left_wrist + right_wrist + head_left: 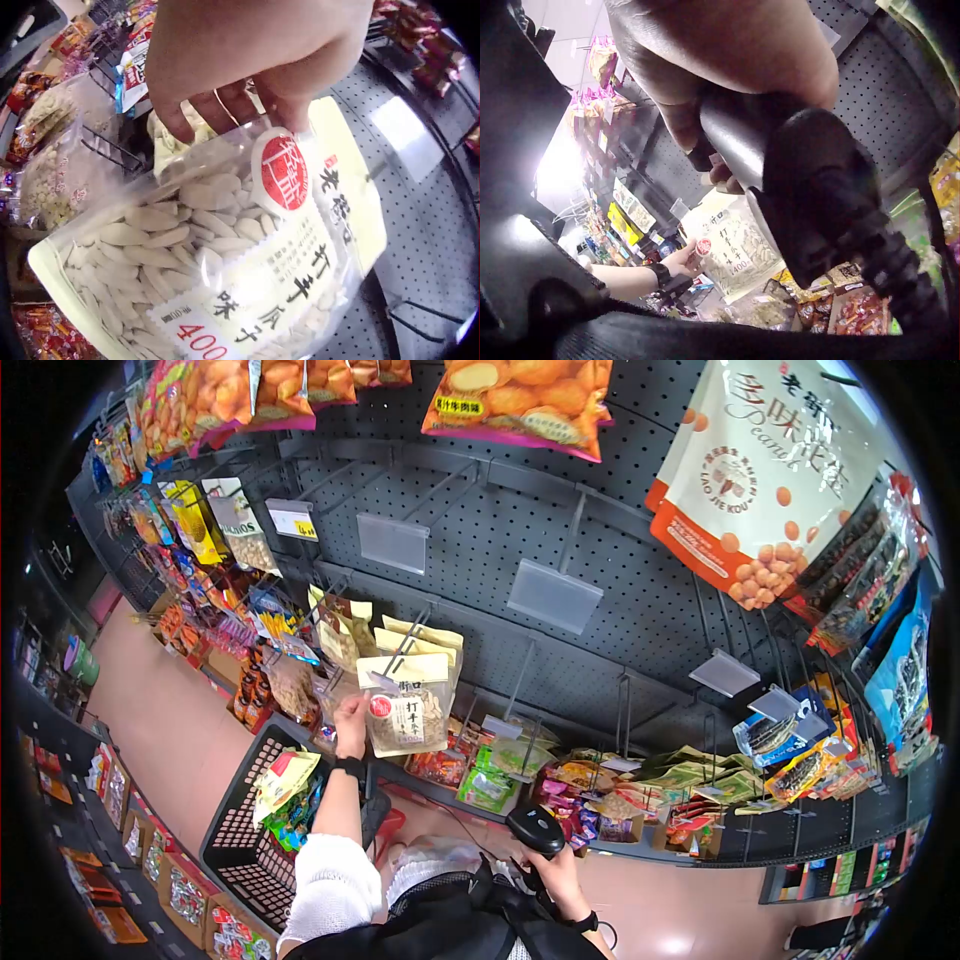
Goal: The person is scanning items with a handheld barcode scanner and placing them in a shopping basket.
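Observation:
My left hand (pixel 351 726) pinches the side edge of a clear-and-cream bag of seeds (pixel 418 722), its thumb and fingers at the edge beside the red round label. In the left wrist view the bag (pixel 217 247) shows pale seeds through its window and a red "400". Similar bags (pixel 440 642) hang behind it on the rack hook. Low in front of the body, my right hand (pixel 562 882) grips a black handheld barcode scanner (pixel 537 829). The right wrist view shows its dark body (pixel 739 139) in the curled fingers and a ribbed cable end.
A dark shopping basket (pixel 235 800) with several snack packs stands at lower left, below my left arm. Peg hooks and blank label holders (pixel 555 596) project from the perforated rack. Large peanut bags (pixel 765 490) hang at upper right. Snack packs (pixel 490 775) fill the low shelf.

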